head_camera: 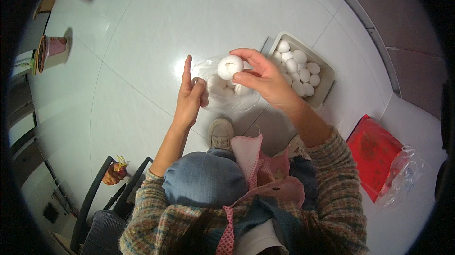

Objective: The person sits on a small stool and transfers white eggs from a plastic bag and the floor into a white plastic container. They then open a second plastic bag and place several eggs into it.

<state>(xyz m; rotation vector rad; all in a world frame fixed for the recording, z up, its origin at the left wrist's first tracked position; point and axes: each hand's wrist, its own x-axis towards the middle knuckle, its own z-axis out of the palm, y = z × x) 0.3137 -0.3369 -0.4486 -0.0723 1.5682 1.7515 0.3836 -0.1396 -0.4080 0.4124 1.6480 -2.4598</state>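
A white egg (230, 67) with a cracked, pierced spot on its shell is pinched between the thumb and fingers of my right hand (265, 75). Just left of it, my left hand (193, 91) points its index finger up, the other fingers curled, with nothing visible in them. Beneath both hands a clear plastic bag (231, 106) lies on the floor with several white eggs (217, 81) in it, partly hidden. To the right of the bag, a beige plastic bin (327, 70) holds several more white eggs (299, 56).
A red package (373, 155) in clear plastic lies at the right. A lidded bucket (53, 52) stands at the far left. A black-framed chair (89, 198) is at the lower left, near a brown object with yellow strands (115, 172). My shoe (220, 134) is just below the bag.
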